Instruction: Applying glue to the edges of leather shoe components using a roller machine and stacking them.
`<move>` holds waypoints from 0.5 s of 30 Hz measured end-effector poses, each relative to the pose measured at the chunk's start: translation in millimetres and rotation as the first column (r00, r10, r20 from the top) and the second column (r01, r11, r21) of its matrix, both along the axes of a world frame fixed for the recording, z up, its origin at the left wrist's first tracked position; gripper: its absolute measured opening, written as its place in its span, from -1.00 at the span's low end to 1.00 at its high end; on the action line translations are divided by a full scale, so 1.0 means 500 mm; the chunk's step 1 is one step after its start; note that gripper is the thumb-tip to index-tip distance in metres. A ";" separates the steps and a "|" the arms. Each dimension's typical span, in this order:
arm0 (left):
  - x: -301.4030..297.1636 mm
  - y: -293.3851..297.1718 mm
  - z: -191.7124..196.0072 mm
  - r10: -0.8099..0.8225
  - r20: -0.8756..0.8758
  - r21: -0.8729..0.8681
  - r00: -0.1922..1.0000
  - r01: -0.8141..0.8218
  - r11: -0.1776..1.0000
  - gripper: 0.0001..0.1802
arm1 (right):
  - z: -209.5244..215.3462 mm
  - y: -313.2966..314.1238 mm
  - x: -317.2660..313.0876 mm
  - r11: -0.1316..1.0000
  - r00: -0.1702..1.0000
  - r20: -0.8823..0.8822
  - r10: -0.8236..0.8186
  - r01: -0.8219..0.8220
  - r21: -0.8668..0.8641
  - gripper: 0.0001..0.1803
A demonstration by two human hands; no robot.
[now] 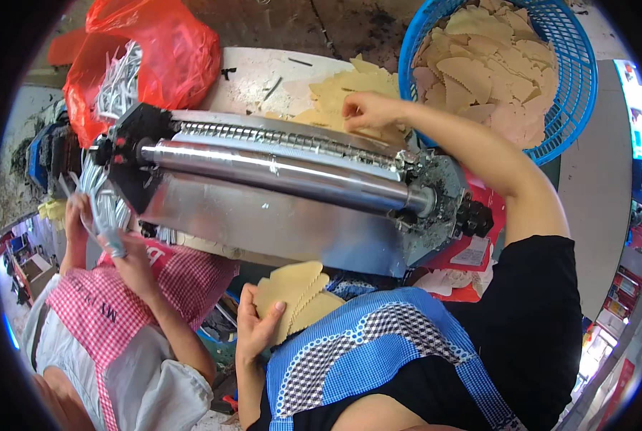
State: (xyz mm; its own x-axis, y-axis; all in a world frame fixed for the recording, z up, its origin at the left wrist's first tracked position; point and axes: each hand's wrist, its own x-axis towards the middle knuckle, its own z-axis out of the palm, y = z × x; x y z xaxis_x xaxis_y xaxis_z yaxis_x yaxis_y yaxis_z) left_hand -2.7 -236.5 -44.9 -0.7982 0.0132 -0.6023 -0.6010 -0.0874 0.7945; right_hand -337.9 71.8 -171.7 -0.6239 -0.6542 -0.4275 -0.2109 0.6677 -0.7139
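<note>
My left hand (258, 323), low in front of my blue apron, grips several flat tan pieces (292, 287) with zigzag edges, thumb on top. My right arm reaches over the right end of a roller machine (285, 172). Beyond the rollers, my right hand (367, 113) is closed, fingers curled together, just over a loose heap of similar tan pieces (335, 93). Whether a piece is between those fingers cannot be made out. The machine has a shiny steel roller, a ridged bar behind it and a smooth metal plate (213, 215) sloping toward me.
A blue plastic basket (587, 86) full of tan pieces stands at the far right. At the far left, a red plastic bag (184, 50) holds pale grey strips (119, 82). Left of me, a co-worker in a red checked apron (119, 287) handles such strips. Dark blocks cap the roller ends.
</note>
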 end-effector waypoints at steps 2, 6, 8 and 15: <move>-0.029 -0.006 0.005 -0.148 -0.100 -0.198 0.984 0.126 0.972 -0.79 | 0.076 -0.017 -0.007 0.998 0.999 0.042 -0.032 0.034 -0.049 -0.75; -0.088 -0.007 0.036 -0.162 -0.182 -0.016 0.970 0.162 0.987 -0.67 | 0.340 -0.096 0.096 0.965 1.000 0.000 0.014 -0.014 -0.262 -0.74; -0.097 -0.013 0.031 -0.206 -0.238 -0.040 0.949 0.203 0.978 -0.63 | 0.412 -0.137 0.195 0.954 0.986 0.148 0.082 -0.034 -0.298 -0.71; -0.069 -0.017 0.030 -0.250 -0.260 0.268 0.933 0.318 0.909 -0.57 | 0.382 -0.141 0.424 0.962 0.966 0.191 -0.176 0.210 -0.176 -0.78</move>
